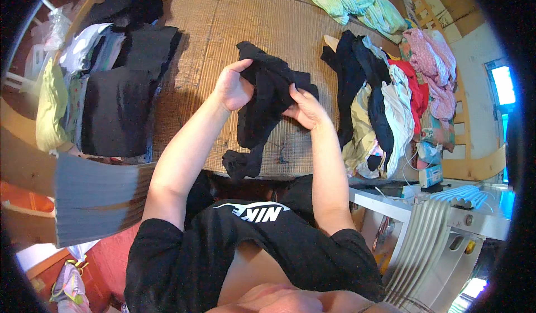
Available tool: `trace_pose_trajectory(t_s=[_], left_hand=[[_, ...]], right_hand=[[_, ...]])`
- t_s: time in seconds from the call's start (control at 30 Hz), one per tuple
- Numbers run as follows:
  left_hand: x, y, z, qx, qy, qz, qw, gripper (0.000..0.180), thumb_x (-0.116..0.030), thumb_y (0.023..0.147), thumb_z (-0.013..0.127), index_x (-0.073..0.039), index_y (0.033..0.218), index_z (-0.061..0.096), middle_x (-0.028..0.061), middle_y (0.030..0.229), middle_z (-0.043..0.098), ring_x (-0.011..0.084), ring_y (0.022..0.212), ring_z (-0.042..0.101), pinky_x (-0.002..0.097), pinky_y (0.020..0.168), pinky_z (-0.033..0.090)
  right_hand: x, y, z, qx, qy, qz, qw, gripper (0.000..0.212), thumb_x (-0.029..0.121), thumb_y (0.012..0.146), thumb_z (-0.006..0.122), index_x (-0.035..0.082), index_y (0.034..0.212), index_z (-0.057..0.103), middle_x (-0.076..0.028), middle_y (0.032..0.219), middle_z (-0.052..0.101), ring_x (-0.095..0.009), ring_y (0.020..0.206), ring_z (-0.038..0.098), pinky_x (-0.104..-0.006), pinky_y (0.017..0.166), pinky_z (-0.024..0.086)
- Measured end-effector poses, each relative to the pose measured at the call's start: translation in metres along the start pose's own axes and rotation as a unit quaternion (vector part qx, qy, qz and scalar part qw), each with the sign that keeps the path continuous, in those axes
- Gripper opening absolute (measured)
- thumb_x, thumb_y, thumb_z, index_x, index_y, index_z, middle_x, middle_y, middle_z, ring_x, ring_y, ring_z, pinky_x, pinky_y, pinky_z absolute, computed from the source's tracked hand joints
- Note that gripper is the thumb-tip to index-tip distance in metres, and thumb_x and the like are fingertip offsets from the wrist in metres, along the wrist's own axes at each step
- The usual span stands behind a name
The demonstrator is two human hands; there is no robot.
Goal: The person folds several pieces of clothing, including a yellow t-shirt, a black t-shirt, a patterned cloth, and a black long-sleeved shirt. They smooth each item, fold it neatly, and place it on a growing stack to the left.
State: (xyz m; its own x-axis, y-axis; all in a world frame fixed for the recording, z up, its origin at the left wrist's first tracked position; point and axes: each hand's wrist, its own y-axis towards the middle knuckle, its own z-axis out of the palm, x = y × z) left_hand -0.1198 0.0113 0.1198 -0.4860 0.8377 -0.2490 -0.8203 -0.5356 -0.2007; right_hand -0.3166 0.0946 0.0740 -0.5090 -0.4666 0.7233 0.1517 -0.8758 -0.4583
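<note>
A crumpled black garment (267, 92), possibly leggings or trousers, is between my two hands above the woven mat (195, 51). My left hand (232, 88) grips its left side, with the thumb over the cloth near the top. On the opposite edge, the thumb and fingers of my right hand (306, 109) pinch the fabric. A narrow end of the garment hangs down and lies bunched at the mat's near edge. Folds hide its exact kind and parts of my fingers.
Folded dark clothes (117, 106) are stacked at the left, beside a yellow-green cloth (51, 109). Loose clothes (360, 98) lie in a heap at the right, with a pink dotted cloth (430, 56) beyond. A green cloth (357, 3) lies at the far edge. A ribbed radiator (419, 257) stands near right.
</note>
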Motion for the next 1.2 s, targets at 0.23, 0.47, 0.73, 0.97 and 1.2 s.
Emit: trace_pose_trajectory(t_s=[0.23, 0.47, 0.73, 0.97, 1.2], left_hand=[[0.002, -0.019, 0.053, -0.048, 0.605, 0.199, 0.769, 0.03, -0.001, 0.077, 0.056, 0.0, 0.108, 0.053, 0.006, 0.101, 0.06, 0.0144, 0.096, 0.055, 0.0281, 0.087, 0.041], [-0.006, -0.039, 0.115, -0.05, 0.446, 0.222, 0.865, 0.028, -0.007, 0.08, 0.06, -0.002, 0.106, 0.052, 0.0053, 0.095, 0.06, 0.0134, 0.086, 0.058, 0.0266, 0.078, 0.047], [-0.068, -0.035, 0.029, -0.01, 0.153, 0.187, 0.97, 0.05, -0.041, 0.085, 0.049, -0.004, 0.119, 0.047, 0.0135, 0.117, 0.053, 0.0285, 0.108, 0.05, 0.0439, 0.095, 0.035], [0.043, -0.016, -0.11, -0.009, 0.014, -0.14, 0.99, 0.07, -0.054, 0.078, 0.052, -0.007, 0.128, 0.039, 0.0124, 0.127, 0.045, 0.0275, 0.117, 0.044, 0.0429, 0.099, 0.032], [0.044, 0.004, -0.09, -0.113, 0.086, -0.036, 0.989, 0.046, -0.032, 0.079, 0.062, -0.003, 0.113, 0.051, 0.0127, 0.111, 0.057, 0.0264, 0.101, 0.054, 0.0423, 0.09, 0.041]], right_hand=[[-0.015, 0.034, 0.017, 0.073, 0.244, -0.156, 0.954, 0.065, 0.059, 0.083, 0.035, 0.008, 0.125, 0.041, -0.009, 0.128, 0.044, -0.025, 0.119, 0.04, -0.0433, 0.101, 0.028], [-0.015, 0.051, -0.027, -0.179, 0.167, -0.25, 0.937, 0.073, 0.067, 0.077, 0.036, 0.012, 0.125, 0.043, -0.007, 0.128, 0.044, -0.025, 0.121, 0.038, -0.0443, 0.103, 0.025], [0.011, 0.004, 0.0, 0.205, 0.194, -0.188, 0.941, 0.095, 0.069, 0.069, 0.047, 0.0, 0.132, 0.029, -0.015, 0.136, 0.033, -0.027, 0.125, 0.033, -0.0435, 0.103, 0.026], [0.0, 0.004, -0.018, 0.166, 0.158, -0.204, 0.952, 0.071, 0.042, 0.074, 0.065, 0.0, 0.124, 0.039, -0.017, 0.125, 0.045, -0.034, 0.115, 0.043, -0.0455, 0.097, 0.035], [0.019, -0.006, -0.04, 0.26, 0.303, -0.164, 0.902, 0.066, 0.043, 0.083, 0.052, 0.0, 0.13, 0.033, -0.017, 0.132, 0.038, -0.031, 0.12, 0.039, -0.0462, 0.1, 0.029]])
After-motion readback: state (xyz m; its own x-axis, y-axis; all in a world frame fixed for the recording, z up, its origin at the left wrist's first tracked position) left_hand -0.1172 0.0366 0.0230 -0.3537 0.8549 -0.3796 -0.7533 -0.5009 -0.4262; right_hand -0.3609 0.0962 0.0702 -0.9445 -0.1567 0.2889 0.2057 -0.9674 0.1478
